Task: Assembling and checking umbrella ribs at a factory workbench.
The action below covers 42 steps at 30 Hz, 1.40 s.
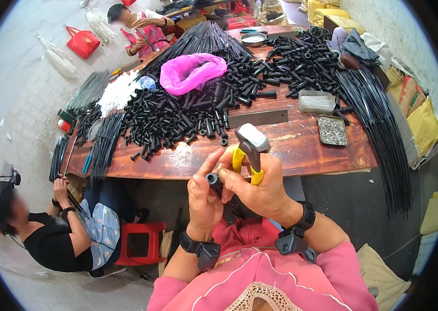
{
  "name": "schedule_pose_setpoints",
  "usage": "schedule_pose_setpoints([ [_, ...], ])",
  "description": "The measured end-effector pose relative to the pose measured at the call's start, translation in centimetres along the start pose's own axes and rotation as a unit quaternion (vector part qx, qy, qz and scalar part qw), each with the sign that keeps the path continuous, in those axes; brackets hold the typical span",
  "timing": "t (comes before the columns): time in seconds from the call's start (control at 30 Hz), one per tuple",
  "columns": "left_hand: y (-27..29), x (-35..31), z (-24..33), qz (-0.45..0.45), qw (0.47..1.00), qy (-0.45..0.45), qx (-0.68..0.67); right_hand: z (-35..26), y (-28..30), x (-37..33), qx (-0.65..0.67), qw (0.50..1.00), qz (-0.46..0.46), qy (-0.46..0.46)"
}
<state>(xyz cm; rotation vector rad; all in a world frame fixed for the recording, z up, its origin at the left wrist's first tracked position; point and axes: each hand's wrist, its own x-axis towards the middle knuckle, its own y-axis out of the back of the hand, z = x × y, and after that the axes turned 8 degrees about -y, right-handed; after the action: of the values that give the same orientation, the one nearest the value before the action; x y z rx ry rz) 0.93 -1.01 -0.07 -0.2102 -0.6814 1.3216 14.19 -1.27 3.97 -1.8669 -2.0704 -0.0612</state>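
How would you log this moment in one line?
Left grip: black tube | Right grip: yellow-handled pliers | Table: black tube pile, pink bag on it

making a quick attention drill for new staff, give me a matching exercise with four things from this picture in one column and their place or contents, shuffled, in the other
Column one
1. yellow-handled pliers
2. pink plastic bag
3. red stool
4. small square tray

Column two
A. standing on the floor
B. holding small silvery pieces
C. lying among black tubular parts
D. held in the right hand

Right pairs: 1-D, 2-C, 3-A, 4-B
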Motion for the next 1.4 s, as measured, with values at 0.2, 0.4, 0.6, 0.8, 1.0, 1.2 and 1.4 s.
schedule_pose_setpoints([
  [0.2,0.1,0.0,0.0,-0.018,1.000,0.002,-0.007,0.4,0.1,0.0,0.071,0.996,-0.012,-0.058],
  [0.4,0.1,0.1,-0.1,-0.012,1.000,0.006,-0.002,0.4,0.1,0.0,0.090,0.994,-0.021,-0.065],
  [0.6,-0.2,0.0,-0.2,0.018,1.000,0.004,0.021,1.2,0.2,-0.2,0.087,0.995,-0.004,-0.055],
  [0.8,0.0,0.0,-0.2,0.008,1.000,0.002,0.017,1.1,0.6,-0.2,0.087,0.993,-0.037,-0.069],
  [1.0,0.0,0.1,-0.2,0.007,1.000,0.011,0.018,2.2,0.6,0.1,0.083,0.996,-0.024,-0.037],
  [1.2,-0.5,0.3,1.1,-0.033,0.997,0.060,0.043,0.3,2.0,1.2,-0.002,0.994,-0.112,0.010],
  [1.4,0.9,-0.1,0.6,-0.012,0.999,0.050,0.011,-1.3,2.7,2.4,-0.038,0.975,-0.207,-0.073],
])
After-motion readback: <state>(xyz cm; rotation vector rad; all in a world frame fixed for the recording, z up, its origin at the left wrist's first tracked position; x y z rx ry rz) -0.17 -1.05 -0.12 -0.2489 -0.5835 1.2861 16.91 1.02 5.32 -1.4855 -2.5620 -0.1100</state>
